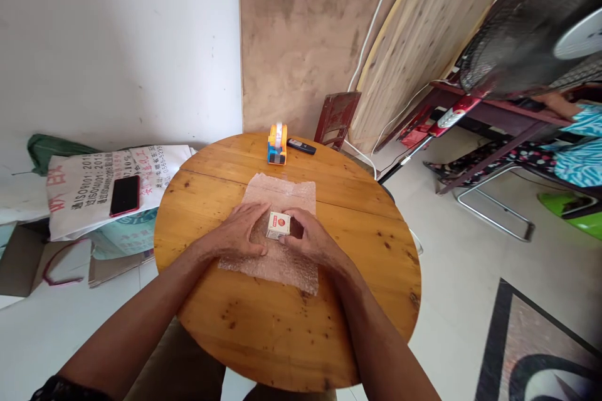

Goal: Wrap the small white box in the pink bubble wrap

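A small white box (279,224) with red print rests near the middle of a pinkish sheet of bubble wrap (282,268), which lies flat on the round wooden table (263,338). My right hand (308,235) grips the box from its right side, thumb and fingers at its edges. To the left of the box, my left hand (244,230) lies on the bubble wrap with thumb and fingers apart, holding nothing.
Beyond the wrap stand an orange and blue tape dispenser (277,145) and a black object (301,146). A phone (125,195) lies on sacks at left. A fan (527,31) and a seated person (576,150) are at right.
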{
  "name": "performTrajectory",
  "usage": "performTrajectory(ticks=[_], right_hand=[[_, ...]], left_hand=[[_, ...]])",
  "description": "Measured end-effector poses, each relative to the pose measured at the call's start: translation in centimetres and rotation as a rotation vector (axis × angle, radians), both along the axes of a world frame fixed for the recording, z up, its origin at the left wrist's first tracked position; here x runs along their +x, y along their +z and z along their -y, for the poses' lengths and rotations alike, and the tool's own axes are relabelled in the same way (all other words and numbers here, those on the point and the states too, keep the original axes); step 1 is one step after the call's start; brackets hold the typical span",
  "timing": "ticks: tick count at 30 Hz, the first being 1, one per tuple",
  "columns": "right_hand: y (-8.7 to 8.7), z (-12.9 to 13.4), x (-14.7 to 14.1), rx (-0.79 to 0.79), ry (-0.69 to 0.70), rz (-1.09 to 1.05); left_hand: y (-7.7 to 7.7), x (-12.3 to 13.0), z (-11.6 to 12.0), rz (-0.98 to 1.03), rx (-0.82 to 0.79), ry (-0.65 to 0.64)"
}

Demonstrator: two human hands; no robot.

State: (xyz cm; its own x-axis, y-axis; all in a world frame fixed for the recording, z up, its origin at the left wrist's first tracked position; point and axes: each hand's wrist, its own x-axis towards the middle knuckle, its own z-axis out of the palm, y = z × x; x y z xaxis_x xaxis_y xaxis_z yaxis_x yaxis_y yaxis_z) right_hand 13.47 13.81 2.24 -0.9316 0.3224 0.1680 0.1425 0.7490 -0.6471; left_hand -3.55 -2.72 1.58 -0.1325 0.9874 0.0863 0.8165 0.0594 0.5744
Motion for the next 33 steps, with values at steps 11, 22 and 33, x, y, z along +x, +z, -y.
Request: performTrajectory(ticks=[11,22,33], right_hand=[[0.74,0.57,0.02,0.043,-0.019,0.049],[0.44,0.43,0.09,0.082,-0.001,0.038],[0.84,0.42,0.17,0.027,0.016,0.024]], left_hand=[[0.09,-0.11,0.14,0.013,-0.009,-0.011],[-0.56,-0.64,0.31,0.022,0.127,-0.014],[0.15,-0.56,0.36,0.065,0.108,0.008]])
